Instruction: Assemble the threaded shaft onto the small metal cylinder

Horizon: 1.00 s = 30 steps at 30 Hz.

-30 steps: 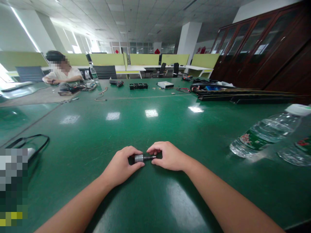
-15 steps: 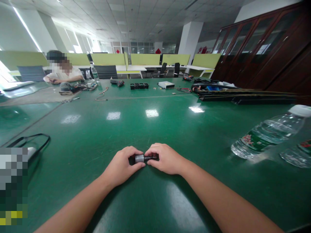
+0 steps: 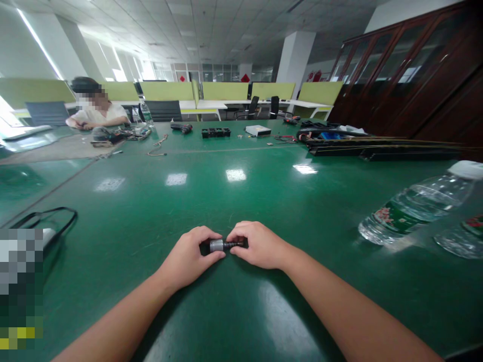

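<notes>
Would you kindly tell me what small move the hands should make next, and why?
Perhaps the right hand should gently pinch the dark ridged shaft: its fingers and thumb curl around it, while the left hand frames the silver cylinder. Grip firmness is unclear.

I'd call this an open-plan office: at twelve o'clock, beyond the big green table (image 3: pixel 226 211), run white desks (image 3: pixel 206 106) with yellow-green dividers (image 3: pixel 225 91) and black chairs (image 3: pixel 253 105), under a tiled ceiling (image 3: pixel 226 35). Dark wooden cabinets (image 3: pixel 373 110) with glass doors stand at two o'clock, tall bright windows (image 3: pixel 117 68) at about eleven. Loose wires (image 3: pixel 287 139) near one o'clock on the tabletop add a touch of workshop.
</notes>
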### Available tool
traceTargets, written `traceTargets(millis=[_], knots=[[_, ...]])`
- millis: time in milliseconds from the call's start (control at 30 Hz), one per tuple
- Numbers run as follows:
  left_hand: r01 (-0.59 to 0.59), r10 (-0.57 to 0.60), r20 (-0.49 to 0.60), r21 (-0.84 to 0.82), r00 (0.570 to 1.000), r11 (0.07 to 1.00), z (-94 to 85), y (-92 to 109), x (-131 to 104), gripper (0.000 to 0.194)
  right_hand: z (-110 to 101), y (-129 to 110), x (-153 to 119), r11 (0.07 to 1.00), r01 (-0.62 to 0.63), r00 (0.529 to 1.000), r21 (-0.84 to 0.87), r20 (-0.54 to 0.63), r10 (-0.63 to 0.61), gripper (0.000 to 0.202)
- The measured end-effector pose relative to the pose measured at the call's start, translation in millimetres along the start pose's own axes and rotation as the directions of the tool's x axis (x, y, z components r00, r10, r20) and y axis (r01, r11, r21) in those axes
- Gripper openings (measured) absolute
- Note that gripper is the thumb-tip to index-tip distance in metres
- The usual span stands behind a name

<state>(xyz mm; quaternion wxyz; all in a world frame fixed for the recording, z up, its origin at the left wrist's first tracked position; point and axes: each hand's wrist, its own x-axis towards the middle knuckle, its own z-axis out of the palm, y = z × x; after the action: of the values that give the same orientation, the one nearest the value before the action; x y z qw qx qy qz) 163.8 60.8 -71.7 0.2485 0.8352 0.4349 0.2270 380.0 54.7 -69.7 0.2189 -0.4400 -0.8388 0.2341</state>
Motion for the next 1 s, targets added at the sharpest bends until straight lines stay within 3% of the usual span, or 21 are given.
traceTargets(millis=[1000], knots=[[0.002,-0.002,0.003,-0.010,1.000,1.000,-1.7,-1.8,-1.0,0.023,-10.4,7.7,-4.8,0.998,-0.007,1.000,-0.070,0.022,0.008,0.013]])
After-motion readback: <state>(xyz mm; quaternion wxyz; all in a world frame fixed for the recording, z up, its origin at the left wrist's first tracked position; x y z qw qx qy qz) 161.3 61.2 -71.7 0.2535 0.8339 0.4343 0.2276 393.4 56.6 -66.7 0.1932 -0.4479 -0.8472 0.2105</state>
